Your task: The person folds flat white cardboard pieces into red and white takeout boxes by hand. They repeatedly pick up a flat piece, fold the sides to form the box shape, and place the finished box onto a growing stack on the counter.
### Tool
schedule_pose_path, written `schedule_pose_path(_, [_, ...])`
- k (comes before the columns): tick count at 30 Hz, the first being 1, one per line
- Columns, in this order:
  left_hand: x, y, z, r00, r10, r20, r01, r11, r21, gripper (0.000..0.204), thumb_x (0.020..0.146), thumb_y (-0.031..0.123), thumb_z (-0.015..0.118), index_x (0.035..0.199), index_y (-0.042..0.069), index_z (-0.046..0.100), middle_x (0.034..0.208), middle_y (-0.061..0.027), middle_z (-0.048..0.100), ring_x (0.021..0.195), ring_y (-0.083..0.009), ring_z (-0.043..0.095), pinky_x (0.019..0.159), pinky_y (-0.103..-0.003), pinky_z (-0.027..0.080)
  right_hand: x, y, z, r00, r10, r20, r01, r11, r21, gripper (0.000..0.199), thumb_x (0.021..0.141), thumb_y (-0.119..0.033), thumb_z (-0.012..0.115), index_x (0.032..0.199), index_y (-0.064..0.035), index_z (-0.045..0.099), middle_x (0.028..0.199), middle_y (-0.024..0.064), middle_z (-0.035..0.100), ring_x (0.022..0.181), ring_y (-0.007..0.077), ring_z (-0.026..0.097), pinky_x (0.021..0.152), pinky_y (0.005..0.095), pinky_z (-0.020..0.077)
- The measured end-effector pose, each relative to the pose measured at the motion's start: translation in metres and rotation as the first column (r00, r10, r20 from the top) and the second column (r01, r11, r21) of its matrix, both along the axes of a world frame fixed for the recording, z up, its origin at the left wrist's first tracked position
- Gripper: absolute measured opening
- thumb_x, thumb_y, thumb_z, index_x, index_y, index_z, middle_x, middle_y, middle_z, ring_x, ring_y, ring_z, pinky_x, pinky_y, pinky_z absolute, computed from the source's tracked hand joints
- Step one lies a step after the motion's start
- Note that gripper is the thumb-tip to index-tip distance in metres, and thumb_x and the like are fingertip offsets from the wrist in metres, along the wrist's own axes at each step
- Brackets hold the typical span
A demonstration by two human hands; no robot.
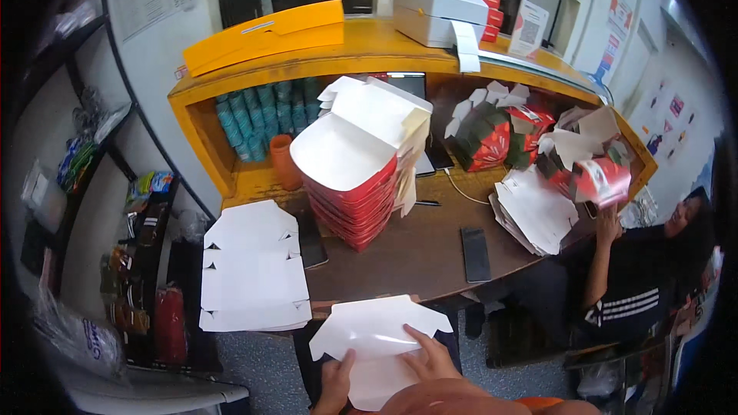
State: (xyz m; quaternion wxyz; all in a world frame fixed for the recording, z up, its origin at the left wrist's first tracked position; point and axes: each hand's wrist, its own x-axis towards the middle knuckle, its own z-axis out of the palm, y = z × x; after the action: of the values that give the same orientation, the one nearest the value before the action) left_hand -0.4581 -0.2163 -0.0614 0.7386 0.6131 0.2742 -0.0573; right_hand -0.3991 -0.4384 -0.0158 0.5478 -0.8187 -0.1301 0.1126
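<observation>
A white cardboard box blank (377, 323) with angled corners lies over my lap at the table's front edge, bent across its middle. My left hand (334, 384) grips its left side, thumb on top and the other fingers hidden beneath. On the right side, my right hand (434, 360) holds the same blank, with fingertips pressed on its glossy white face. Left of it on the table is a pile of flat white box blanks (254, 269). Behind stands a tall, slightly leaning stack of nested boxes (350, 200), red outside and white inside.
A black phone (475, 253) lies right of centre. Beyond it are more blanks (534, 211) and folded red-and-green boxes (484, 134). At the right, a seated person's hand (607, 227) holds a red box. A yellow shelf (369, 42) carries a label printer (438, 11); teal rolls (269, 115) fill its left compartment.
</observation>
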Motion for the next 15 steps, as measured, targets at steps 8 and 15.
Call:
schedule_pose_path(8, [0.024,0.016,0.053,0.934,0.318,0.165,-0.260,0.918,-0.299,0.048,0.103,0.032,0.060,0.127,-0.010,0.058,0.113,-0.0151,0.068,0.102,-0.0203,0.065,0.087,-0.034,0.051,0.043,0.017,0.050,0.872,0.218,0.438,-0.117,0.962,-0.246,0.057,0.081,0.003,0.073,0.136,-0.0099,0.063,0.117,0.0273,0.060,0.106,0.0439,0.061,0.092,0.0436,0.0497])
schedule_pose_path(15, [0.033,0.010,0.034,0.880,0.430,0.201,-0.370,0.887,-0.278,0.041,0.104,0.026,0.057,0.128,-0.008,0.055,0.112,-0.0162,0.067,0.099,-0.0206,0.065,0.085,-0.035,0.052,0.048,0.042,0.049,0.816,0.225,0.533,-0.038,0.940,-0.339,0.056,0.080,0.007,0.068,0.134,-0.0076,0.063,0.138,0.0303,0.054,0.113,0.0423,0.061,0.095,0.0425,0.0509])
